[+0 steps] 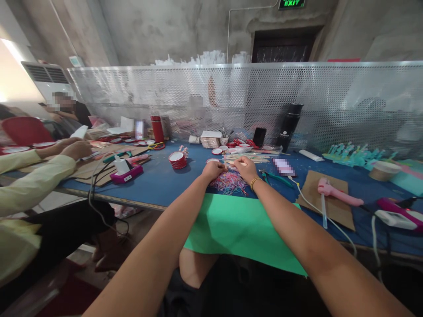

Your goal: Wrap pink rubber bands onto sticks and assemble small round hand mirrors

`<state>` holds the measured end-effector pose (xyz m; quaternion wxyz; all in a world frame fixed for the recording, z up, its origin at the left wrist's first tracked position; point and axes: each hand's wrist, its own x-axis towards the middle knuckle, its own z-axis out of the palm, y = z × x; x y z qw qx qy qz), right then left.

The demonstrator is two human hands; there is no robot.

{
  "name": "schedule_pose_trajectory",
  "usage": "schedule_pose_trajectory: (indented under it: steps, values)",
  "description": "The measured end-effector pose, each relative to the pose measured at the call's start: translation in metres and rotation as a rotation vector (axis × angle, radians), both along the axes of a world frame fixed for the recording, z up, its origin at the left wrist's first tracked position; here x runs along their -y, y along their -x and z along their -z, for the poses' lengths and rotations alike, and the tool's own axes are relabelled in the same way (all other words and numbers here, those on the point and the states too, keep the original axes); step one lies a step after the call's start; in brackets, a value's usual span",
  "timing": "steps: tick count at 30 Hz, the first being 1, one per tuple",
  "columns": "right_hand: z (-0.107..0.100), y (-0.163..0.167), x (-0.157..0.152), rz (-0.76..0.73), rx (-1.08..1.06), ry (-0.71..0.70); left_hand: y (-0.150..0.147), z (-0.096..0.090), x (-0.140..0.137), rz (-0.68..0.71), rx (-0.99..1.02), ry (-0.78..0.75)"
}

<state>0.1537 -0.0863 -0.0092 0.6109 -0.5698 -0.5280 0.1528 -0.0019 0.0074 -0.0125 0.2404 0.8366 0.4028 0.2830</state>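
A small pale piece [234, 164], too small to name more closely, is pinched between the thumb and fingers of the right hand [244, 168]. It sits in the narrow gap between the two hands, above the tabletop. The left hand [213, 170] faces it with thumb and fingers drawn together; whether they grip anything cannot be told. Directly below both hands lies a tangled heap of thin pink, purple and blue cords [228, 183]. A gold-coloured bracelet [254, 181] circles the right wrist.

Nearer the body than the hands, a green sheet [244, 229] spreads from the table edge over the lap. Just beyond the right hand lie thin wooden sticks [261, 156], and beyond the left hand are white discs with red rims [217, 151]. To the left of the left hand stands a small red drum [177, 161] with a white top. To the right of the right hand lie teal-handled pliers [280, 179]; farther right, a pink glue gun [340, 194] rests on cardboard [307, 189]. Well beyond the right hand stands a black bottle [288, 128]. Well left of the left hand, a co-worker's yellow sleeves [42, 184] reach over the blue table [155, 176].
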Motion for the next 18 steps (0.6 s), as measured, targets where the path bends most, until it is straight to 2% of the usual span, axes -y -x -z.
schedule_pose_trajectory:
  steps: [5,12,18]
  values:
    - [0.0009,0.0021,-0.0018,-0.056,0.023,-0.013,0.0002,-0.0003,0.0003,-0.011,-0.018,0.006]
    - [0.0020,-0.0025,-0.0026,-0.016,-0.029,-0.007,-0.0005,0.0022,-0.0020,-0.003,-0.003,0.005]
    - [0.0038,-0.0004,-0.0049,-0.077,0.006,-0.025,-0.0004,0.0028,-0.0027,0.004,-0.001,-0.001]
